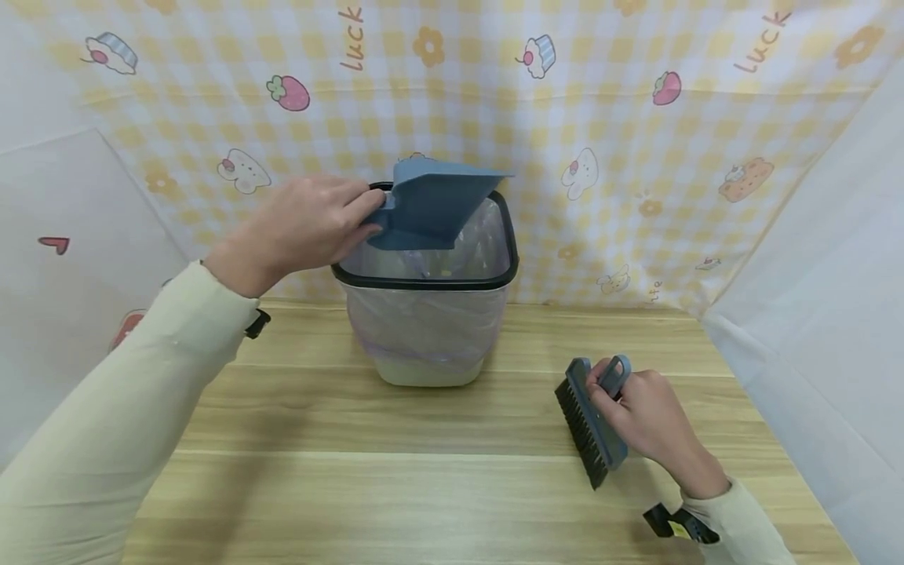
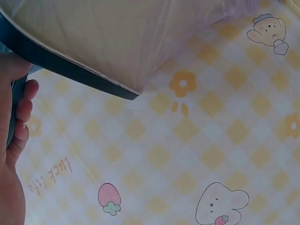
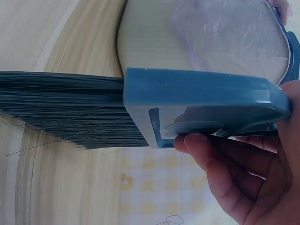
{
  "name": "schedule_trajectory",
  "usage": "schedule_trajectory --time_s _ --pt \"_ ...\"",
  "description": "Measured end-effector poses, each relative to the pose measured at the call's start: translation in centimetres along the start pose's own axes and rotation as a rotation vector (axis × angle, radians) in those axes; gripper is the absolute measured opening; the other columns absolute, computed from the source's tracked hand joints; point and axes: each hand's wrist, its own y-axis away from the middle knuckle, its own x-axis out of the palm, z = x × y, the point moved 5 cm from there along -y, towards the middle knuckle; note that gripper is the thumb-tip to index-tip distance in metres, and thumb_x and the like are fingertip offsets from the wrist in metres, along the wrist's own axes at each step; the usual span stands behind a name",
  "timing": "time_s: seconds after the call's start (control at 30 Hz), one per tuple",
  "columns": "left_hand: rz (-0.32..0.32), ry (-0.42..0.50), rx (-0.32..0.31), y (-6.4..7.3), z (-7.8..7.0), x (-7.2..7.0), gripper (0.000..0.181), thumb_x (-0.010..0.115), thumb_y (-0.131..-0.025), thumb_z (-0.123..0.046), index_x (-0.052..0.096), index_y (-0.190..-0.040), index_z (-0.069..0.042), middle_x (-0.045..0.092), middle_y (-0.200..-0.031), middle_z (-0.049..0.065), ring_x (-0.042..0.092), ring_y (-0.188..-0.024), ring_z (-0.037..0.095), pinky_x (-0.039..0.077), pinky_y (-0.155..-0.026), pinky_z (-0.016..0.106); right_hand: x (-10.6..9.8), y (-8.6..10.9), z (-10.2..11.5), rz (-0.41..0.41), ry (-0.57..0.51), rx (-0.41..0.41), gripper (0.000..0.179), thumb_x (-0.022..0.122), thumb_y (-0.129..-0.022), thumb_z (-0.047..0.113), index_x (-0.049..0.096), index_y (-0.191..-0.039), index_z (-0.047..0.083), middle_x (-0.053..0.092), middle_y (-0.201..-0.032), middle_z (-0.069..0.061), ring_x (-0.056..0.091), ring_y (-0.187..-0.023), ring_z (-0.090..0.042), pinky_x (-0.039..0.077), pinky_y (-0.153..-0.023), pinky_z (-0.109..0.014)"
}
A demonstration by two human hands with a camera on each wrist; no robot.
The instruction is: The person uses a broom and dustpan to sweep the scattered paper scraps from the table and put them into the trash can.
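My left hand (image 1: 311,224) grips a blue dustpan (image 1: 441,208) by its handle, over the mouth of a bin. The pan is tilted, its wide edge toward the right. The bin (image 1: 431,333) is pale with a black rim (image 1: 424,283) and a clear plastic liner over its sides. In the left wrist view, fingers (image 2: 24,110) curl round the dark handle beside the rim. Lower right, my right hand (image 1: 646,412) holds a blue hand brush (image 1: 596,424) with dark bristles, bristles to the left. The right wrist view shows the fingers curled at the brush's handle (image 3: 206,89).
The bin stands on a wooden table (image 1: 395,486) near its back edge. Behind it hangs a yellow checked cloth (image 1: 621,118) with cartoon prints. White sheets (image 1: 812,329) line both sides.
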Motion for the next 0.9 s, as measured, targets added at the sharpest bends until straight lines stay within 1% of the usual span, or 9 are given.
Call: schedule_trajectory --time_s 0.17,0.27,0.37,0.5,0.57,0.77,0.9 --pt "0.001 0.018 -0.051 0.2 0.1 -0.1 0.03 0.083 -0.097 -0.005 0.063 -0.114 0.01 0.064 -0.087 0.02 0.066 -0.067 0.037 0.059 -0.06 0.052 0.0 0.2 -0.1 -0.001 -0.005 0.013 0.013 0.073 -0.096 0.002 0.072 -0.092 0.015 0.072 -0.079 0.008 0.045 -0.054 0.007 0.041 -0.049 -0.025" --pt "0.001 0.025 -0.085 0.5 0.3 -0.1 0.034 0.083 -0.098 -0.009 0.065 -0.116 0.013 0.069 -0.091 0.023 0.069 -0.068 0.038 0.06 -0.061 0.053 0.0 0.3 -0.1 -0.003 -0.005 0.019 0.013 0.072 -0.096 0.003 0.073 -0.093 0.015 0.071 -0.077 0.008 0.043 -0.053 0.007 0.04 -0.048 -0.025" --pt "-0.002 0.028 -0.113 0.7 0.4 -0.1 0.037 0.081 -0.098 -0.013 0.066 -0.116 0.015 0.073 -0.096 0.027 0.07 -0.066 0.041 0.06 -0.06 0.055 -0.1 0.2 -0.2 -0.006 -0.001 0.018 0.012 0.073 -0.096 0.003 0.073 -0.093 0.015 0.073 -0.08 0.007 0.044 -0.054 0.007 0.041 -0.049 -0.025" --pt "-0.001 0.013 -0.145 0.9 0.6 -0.1 0.04 0.077 -0.098 -0.022 0.066 -0.11 0.014 0.073 -0.087 0.028 0.064 -0.055 0.039 0.055 -0.051 0.053 -0.1 0.2 -0.2 -0.008 0.001 0.014 0.011 0.073 -0.096 0.003 0.074 -0.094 0.014 0.074 -0.083 0.006 0.045 -0.055 0.007 0.041 -0.05 -0.025" --pt "0.005 0.002 -0.163 1.1 0.7 0.0 0.041 0.074 -0.099 -0.027 0.066 -0.106 0.013 0.07 -0.079 0.026 0.059 -0.049 0.036 0.05 -0.046 0.051 -0.1 0.2 -0.2 -0.006 -0.001 0.013 0.011 0.073 -0.096 0.003 0.074 -0.094 0.014 0.074 -0.083 0.006 0.044 -0.054 0.007 0.041 -0.049 -0.025" --pt "0.024 -0.015 -0.208 1.3 1.0 0.1 0.045 0.07 -0.101 -0.032 0.066 -0.103 0.012 0.065 -0.067 0.023 0.054 -0.044 0.036 0.046 -0.043 0.05 -0.2 0.3 -0.3 -0.006 0.004 0.012 0.011 0.073 -0.096 0.003 0.074 -0.094 0.014 0.074 -0.082 0.007 0.042 -0.053 0.007 0.039 -0.049 -0.025" --pt "0.041 0.004 -0.248 1.4 1.0 0.2 0.041 0.067 -0.102 -0.033 0.062 -0.092 0.007 0.056 -0.06 0.015 0.051 -0.044 0.033 0.042 -0.042 0.048 -0.2 0.3 -0.3 -0.006 0.003 0.011 0.011 0.073 -0.096 0.003 0.074 -0.094 0.014 0.073 -0.081 0.008 0.041 -0.053 0.007 0.038 -0.048 -0.025"
